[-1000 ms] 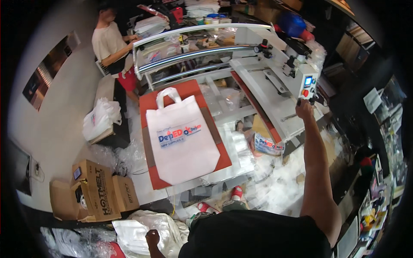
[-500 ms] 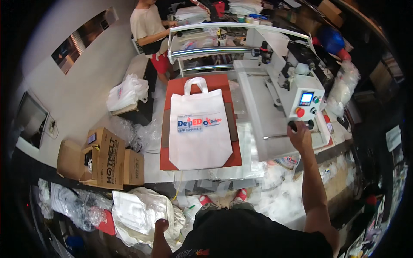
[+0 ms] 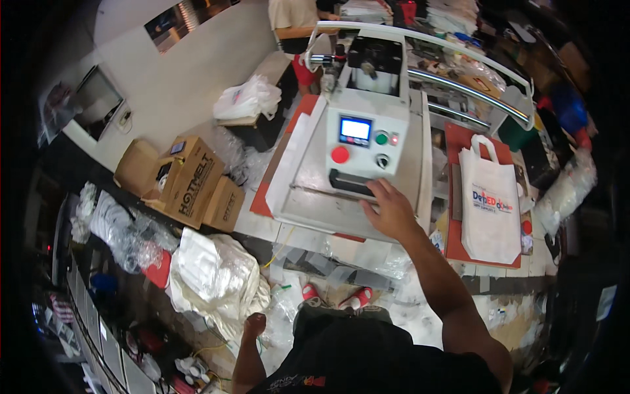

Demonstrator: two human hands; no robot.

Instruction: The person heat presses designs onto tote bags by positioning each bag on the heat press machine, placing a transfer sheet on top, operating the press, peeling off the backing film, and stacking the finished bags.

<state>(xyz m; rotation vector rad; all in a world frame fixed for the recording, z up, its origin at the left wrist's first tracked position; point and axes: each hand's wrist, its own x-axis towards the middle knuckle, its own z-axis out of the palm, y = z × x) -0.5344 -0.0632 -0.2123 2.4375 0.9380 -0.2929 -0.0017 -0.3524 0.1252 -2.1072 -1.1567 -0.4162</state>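
My right hand (image 3: 392,209) is at the right end of the black handle (image 3: 346,182) on a white heat press head (image 3: 359,105), its fingers curled on the bar. The head, with a lit screen and buttons, now sits over the left red pad (image 3: 261,201). A strip of white material (image 3: 292,161) shows at the plate's left side; the rest is hidden. On the right red pad (image 3: 454,230) lies a white tote bag (image 3: 489,220) with a blue and red print. My left hand (image 3: 254,324) hangs low at my side, loosely closed, with nothing seen in it.
Chrome rails (image 3: 469,95) run across the press. To the left stand open cardboard boxes (image 3: 187,187) and a pile of white bags (image 3: 248,98). A large white sack (image 3: 220,276) lies near my left hand. Behind the press, another person (image 3: 292,20) stands.
The press head has slid from right to left along the rails with my right hand at its handle, covering the left pad. My view has turned right, bringing the right pad's bag into sight.
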